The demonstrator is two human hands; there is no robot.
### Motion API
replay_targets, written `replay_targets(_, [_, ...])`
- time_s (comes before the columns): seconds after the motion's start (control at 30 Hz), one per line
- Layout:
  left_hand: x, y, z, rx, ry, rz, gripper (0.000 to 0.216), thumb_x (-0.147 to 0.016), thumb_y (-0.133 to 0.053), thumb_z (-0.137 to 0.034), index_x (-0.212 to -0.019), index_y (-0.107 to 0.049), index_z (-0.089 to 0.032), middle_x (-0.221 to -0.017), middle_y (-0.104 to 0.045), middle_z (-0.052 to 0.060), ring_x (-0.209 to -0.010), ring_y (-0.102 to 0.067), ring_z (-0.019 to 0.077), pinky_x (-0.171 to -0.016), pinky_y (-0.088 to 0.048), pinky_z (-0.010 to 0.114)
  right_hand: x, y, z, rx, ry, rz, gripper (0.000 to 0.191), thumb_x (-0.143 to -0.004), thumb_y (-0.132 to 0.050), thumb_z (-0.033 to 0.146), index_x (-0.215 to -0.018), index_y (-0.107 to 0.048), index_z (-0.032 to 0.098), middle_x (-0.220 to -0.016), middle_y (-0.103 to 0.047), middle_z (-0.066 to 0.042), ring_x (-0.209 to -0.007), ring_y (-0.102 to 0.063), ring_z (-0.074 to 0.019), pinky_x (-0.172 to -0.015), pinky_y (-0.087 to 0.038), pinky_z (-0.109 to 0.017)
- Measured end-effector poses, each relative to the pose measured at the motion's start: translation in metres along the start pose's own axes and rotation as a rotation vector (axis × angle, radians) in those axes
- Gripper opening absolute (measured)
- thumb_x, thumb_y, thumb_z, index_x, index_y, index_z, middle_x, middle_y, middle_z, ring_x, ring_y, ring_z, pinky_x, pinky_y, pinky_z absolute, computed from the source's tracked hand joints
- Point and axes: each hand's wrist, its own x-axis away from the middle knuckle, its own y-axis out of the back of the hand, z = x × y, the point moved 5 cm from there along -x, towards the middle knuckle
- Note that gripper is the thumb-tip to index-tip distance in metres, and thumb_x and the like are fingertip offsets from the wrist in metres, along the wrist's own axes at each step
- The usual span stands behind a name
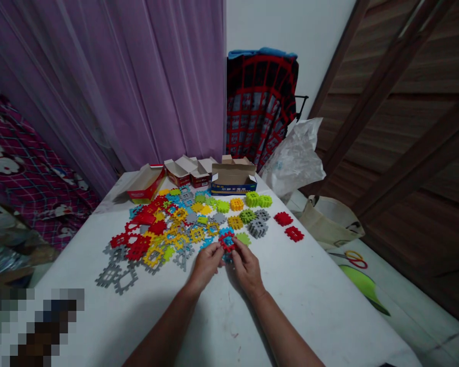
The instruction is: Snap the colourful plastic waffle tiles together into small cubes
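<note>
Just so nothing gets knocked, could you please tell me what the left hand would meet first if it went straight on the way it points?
The left hand would first meet the red interlocking building piece, which it seems to be touching, though depth beyond it is hard to judge.

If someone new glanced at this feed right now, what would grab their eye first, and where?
Probably the heap of red, yellow, gray and blue toothed pieces, spread over the left and middle of the white table. Next, the left hand and right hand, together at the heap's right edge, holding a red toothed piece. Behind, a purple curtain fills much of the upper left.
</note>
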Motion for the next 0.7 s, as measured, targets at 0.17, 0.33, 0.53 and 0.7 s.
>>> replay_targets(0.17, [-0.002, 0.006, 0.001, -0.01, 0.048, -0.043, 0.031, -0.077, -0.06, -0.044, -0.094, -0.068, -0.02, -0.071, -0.067, 0.001, -0.055, -0.061, 0.0117, -0.038, -0.03, 0.018, -0.005, 0.012, -0.005, -0.025, -0.092, -0.05, 0.024, -0.09, -0.052, 0.032, -0.097, -0.072, 0.019, -0.089, -0.075, -0.006, -0.079, -0.069, -0.0182, -0.073, -0.056, -0.029])
replay_targets(0.33, [-0.007, 0.013, -0.003, 0.046, 0.067, 0.005, 0.043, -0.077, -0.061, -0.051, -0.106, -0.068, -0.019, -0.093, -0.071, 0.005, -0.053, -0.059, 0.0088, -0.037, -0.027, 0.018, -0.007, 0.014, -0.008, -0.108, -0.133, 0.125, 0.024, -0.091, -0.052, 0.037, -0.085, -0.066, 0.019, -0.069, -0.065, 0.0, -0.064, -0.06, -0.0141, -0.06, -0.049, -0.025])
replay_targets(0.53, [-0.007, 0.008, -0.01, -0.01, 0.083, 0.114, 0.038, -0.07, -0.068, -0.052, -0.084, -0.069, -0.017, -0.053, -0.057, -0.004, -0.044, -0.046, 0.0074, -0.04, -0.023, 0.018, -0.005, 0.008, -0.026, -0.219, -0.258, 0.086, 0.039, -0.086, -0.059, 0.04, -0.119, -0.05, 0.021, -0.065, -0.059, 0.006, -0.057, -0.058, -0.0127, -0.055, -0.048, -0.024])
replay_targets(0.7, [-0.005, 0.007, -0.004, 0.059, 0.128, -0.007, 0.036, -0.066, -0.069, -0.05, -0.08, -0.066, -0.017, -0.055, -0.058, -0.004, -0.044, -0.046, 0.0071, -0.04, -0.022, 0.019, -0.005, 0.017, -0.024, -0.027, -0.23, -0.012, 0.033, -0.084, -0.062, 0.045, -0.105, -0.057, 0.02, -0.083, -0.069, -0.003, -0.068, -0.063, -0.0156, -0.065, -0.053, -0.029])
